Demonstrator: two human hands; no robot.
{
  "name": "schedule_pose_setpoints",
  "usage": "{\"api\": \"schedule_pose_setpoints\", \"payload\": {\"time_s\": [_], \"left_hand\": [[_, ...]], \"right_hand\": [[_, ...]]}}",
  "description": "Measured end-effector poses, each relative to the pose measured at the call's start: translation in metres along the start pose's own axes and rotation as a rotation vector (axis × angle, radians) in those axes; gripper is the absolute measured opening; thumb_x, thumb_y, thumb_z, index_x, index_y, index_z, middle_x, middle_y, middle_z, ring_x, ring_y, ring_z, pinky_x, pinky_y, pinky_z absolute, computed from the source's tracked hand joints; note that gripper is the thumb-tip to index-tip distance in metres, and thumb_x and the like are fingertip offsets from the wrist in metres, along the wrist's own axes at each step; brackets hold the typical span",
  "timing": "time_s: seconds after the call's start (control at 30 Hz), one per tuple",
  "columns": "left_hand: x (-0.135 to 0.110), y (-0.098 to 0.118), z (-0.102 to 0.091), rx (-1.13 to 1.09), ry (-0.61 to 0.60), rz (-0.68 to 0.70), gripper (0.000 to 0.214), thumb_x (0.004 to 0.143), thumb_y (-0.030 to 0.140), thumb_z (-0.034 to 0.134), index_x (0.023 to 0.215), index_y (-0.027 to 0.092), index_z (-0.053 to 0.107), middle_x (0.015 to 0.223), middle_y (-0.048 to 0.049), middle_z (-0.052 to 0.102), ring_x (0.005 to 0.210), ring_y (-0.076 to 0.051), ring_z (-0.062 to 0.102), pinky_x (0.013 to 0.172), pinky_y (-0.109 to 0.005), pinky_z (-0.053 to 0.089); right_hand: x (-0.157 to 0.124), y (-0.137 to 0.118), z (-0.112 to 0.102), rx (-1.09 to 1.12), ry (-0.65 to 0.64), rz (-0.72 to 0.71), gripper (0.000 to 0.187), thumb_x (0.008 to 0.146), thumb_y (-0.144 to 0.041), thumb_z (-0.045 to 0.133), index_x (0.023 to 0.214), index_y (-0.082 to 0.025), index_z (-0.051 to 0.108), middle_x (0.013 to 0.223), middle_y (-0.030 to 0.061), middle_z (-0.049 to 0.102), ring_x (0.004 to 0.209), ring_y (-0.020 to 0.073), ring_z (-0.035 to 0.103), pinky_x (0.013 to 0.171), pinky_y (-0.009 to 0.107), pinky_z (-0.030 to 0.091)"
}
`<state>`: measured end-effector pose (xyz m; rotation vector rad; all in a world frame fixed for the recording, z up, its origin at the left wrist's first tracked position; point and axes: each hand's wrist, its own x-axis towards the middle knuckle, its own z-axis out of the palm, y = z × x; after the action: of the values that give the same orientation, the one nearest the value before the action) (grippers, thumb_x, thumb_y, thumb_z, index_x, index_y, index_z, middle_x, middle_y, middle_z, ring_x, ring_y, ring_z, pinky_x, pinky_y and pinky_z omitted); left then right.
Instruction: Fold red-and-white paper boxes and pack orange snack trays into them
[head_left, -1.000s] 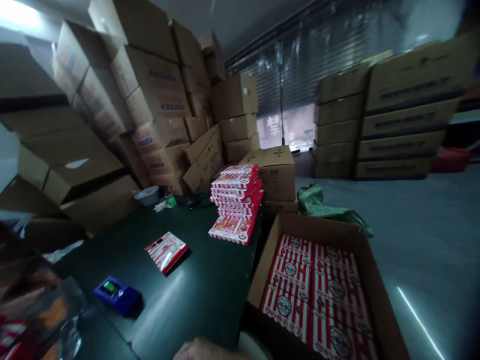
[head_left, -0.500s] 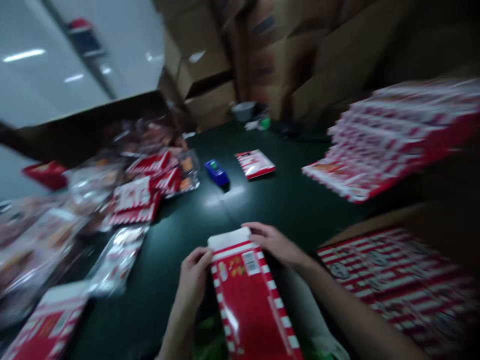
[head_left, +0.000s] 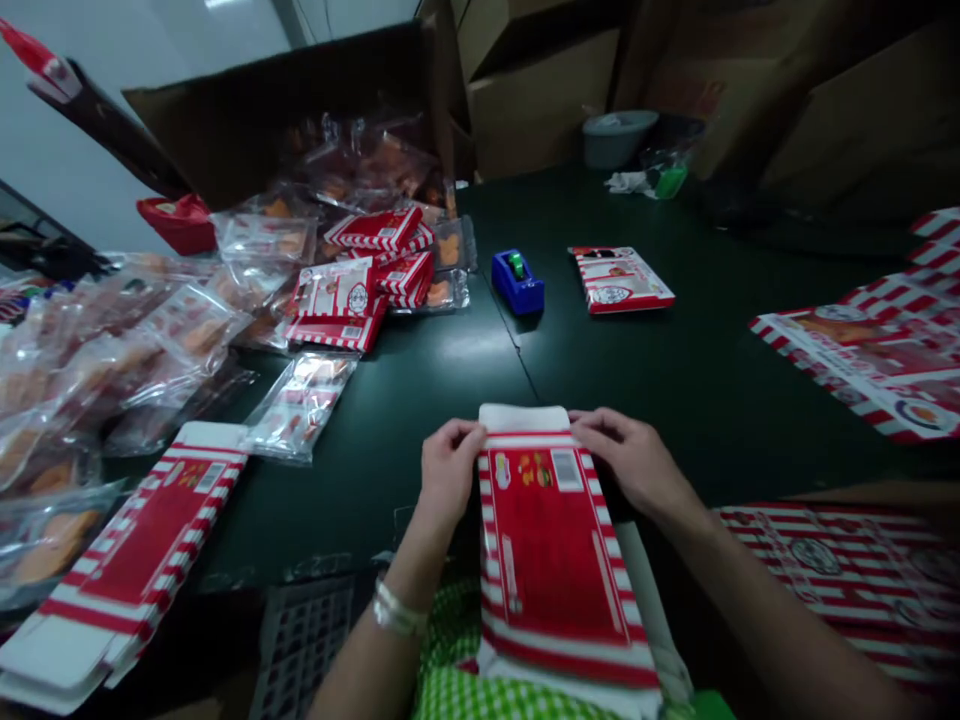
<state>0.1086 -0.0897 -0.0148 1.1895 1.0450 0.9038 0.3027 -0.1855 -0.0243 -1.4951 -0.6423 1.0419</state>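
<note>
A red carton with striped red-and-white edges (head_left: 555,550) lies face up in front of me, its white end flap pointing away. My left hand (head_left: 452,465) pinches its far left corner, thumb on top. At the far right corner, my right hand (head_left: 622,455) grips the same carton; some of its fingers are hidden behind the edge. The near end of the carton rests against a green checked cloth (head_left: 517,697). To the left, a similar carton (head_left: 150,540) lies at the table edge, touching a clear packet (head_left: 304,400).
Clear packets of orange-brown pieces (head_left: 187,320) are heaped at the left, with small red-and-white packs (head_left: 337,290) among them. A blue tape dispenser (head_left: 517,282) and a flat pack (head_left: 621,280) stand on the dark table (head_left: 435,390). Striped printed cartons (head_left: 847,570) fill the lower right.
The view has turned toward the left, so the things on the table appear farther right and sharper. Both hands still hold the carton by its far corners.
</note>
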Motion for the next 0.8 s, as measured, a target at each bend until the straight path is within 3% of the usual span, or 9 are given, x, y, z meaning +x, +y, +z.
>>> {"api": "schedule_pose_setpoints", "payload": {"time_s": [0.13, 0.27, 0.33, 0.4, 0.47, 0.6, 0.63, 0.7, 0.8], "left_hand": [[0.033, 0.006, 0.005, -0.059, 0.031, 0.019, 0.011, 0.065, 0.023, 0.071, 0.067, 0.013, 0.067, 0.062, 0.0022, 0.063, 0.057, -0.010, 0.053, 0.060, -0.022, 0.043], [0.023, 0.011, -0.001, -0.139, 0.016, 0.016, 0.017, 0.065, 0.028, 0.072, 0.071, 0.013, 0.067, 0.066, 0.0010, 0.065, 0.058, -0.011, 0.055, 0.061, -0.024, 0.046], [0.010, 0.011, -0.004, -0.177, 0.015, 0.000, 0.019, 0.064, 0.030, 0.072, 0.071, 0.013, 0.066, 0.067, 0.0008, 0.066, 0.058, -0.010, 0.056, 0.061, -0.024, 0.047], [-0.001, 0.011, -0.007, -0.206, 0.020, -0.014, 0.020, 0.064, 0.030, 0.073, 0.071, 0.013, 0.065, 0.067, 0.0012, 0.065, 0.057, -0.009, 0.055, 0.061, -0.023, 0.047], [-0.006, 0.013, -0.008, -0.223, 0.028, -0.021, 0.019, 0.064, 0.030, 0.073, 0.070, 0.013, 0.065, 0.065, 0.0020, 0.065, 0.056, -0.008, 0.054, 0.059, -0.022, 0.046], [-0.011, 0.014, -0.015, -0.234, 0.013, -0.020, 0.018, 0.070, 0.030, 0.069, 0.076, 0.013, 0.066, 0.069, 0.0002, 0.066, 0.060, -0.010, 0.058, 0.061, -0.023, 0.048], [-0.015, 0.013, -0.019, -0.227, -0.038, -0.015, 0.021, 0.071, 0.028, 0.069, 0.086, 0.013, 0.068, 0.077, -0.0020, 0.069, 0.067, -0.013, 0.061, 0.066, -0.025, 0.050], [-0.028, 0.010, -0.030, -0.195, -0.211, -0.018, 0.049, 0.073, 0.023, 0.070, 0.120, 0.018, 0.059, 0.103, -0.0070, 0.070, 0.089, -0.020, 0.065, 0.080, -0.031, 0.052], [-0.047, 0.005, -0.052, -0.170, -0.472, -0.075, 0.088, 0.077, 0.019, 0.068, 0.149, 0.027, 0.018, 0.133, -0.0111, 0.056, 0.114, -0.027, 0.058, 0.095, -0.041, 0.048]], "right_hand": [[0.001, -0.002, 0.009, 0.087, -0.112, 0.074, 0.058, 0.069, -0.052, 0.072, 0.118, -0.024, 0.056, 0.114, 0.0093, 0.065, 0.091, 0.0260, 0.066, 0.071, 0.038, 0.056], [-0.034, 0.002, 0.012, 0.256, -0.193, 0.129, 0.095, 0.070, -0.045, 0.076, 0.146, -0.039, 0.020, 0.128, 0.0101, 0.059, 0.097, 0.0273, 0.066, 0.076, 0.044, 0.055], [-0.052, 0.011, 0.012, 0.330, -0.214, 0.197, 0.098, 0.068, -0.048, 0.077, 0.147, -0.037, 0.021, 0.127, 0.0121, 0.060, 0.100, 0.0287, 0.066, 0.078, 0.045, 0.054], [-0.066, 0.021, 0.012, 0.379, -0.318, 0.297, 0.086, 0.063, -0.052, 0.080, 0.137, -0.031, 0.043, 0.122, 0.0131, 0.064, 0.101, 0.0303, 0.066, 0.080, 0.045, 0.054], [-0.073, 0.027, 0.014, 0.403, -0.383, 0.358, 0.064, 0.058, -0.050, 0.083, 0.114, -0.026, 0.063, 0.112, 0.0116, 0.070, 0.096, 0.0299, 0.068, 0.080, 0.043, 0.055], [-0.072, 0.023, 0.024, 0.399, -0.286, 0.361, 0.041, 0.060, -0.039, 0.085, 0.096, -0.026, 0.069, 0.097, 0.0060, 0.075, 0.083, 0.0260, 0.071, 0.074, 0.037, 0.058], [-0.070, 0.021, 0.026, 0.391, -0.263, 0.361, 0.042, 0.060, -0.039, 0.085, 0.096, -0.025, 0.069, 0.097, 0.0062, 0.075, 0.082, 0.0262, 0.072, 0.072, 0.037, 0.058], [-0.068, 0.017, 0.028, 0.376, -0.242, 0.379, 0.044, 0.059, -0.039, 0.086, 0.097, -0.025, 0.069, 0.096, 0.0071, 0.075, 0.080, 0.0270, 0.072, 0.068, 0.036, 0.059], [-0.070, 0.017, 0.028, 0.366, -0.272, 0.434, 0.045, 0.062, -0.039, 0.084, 0.101, -0.025, 0.067, 0.096, 0.0069, 0.075, 0.078, 0.0265, 0.072, 0.065, 0.036, 0.060]]}}
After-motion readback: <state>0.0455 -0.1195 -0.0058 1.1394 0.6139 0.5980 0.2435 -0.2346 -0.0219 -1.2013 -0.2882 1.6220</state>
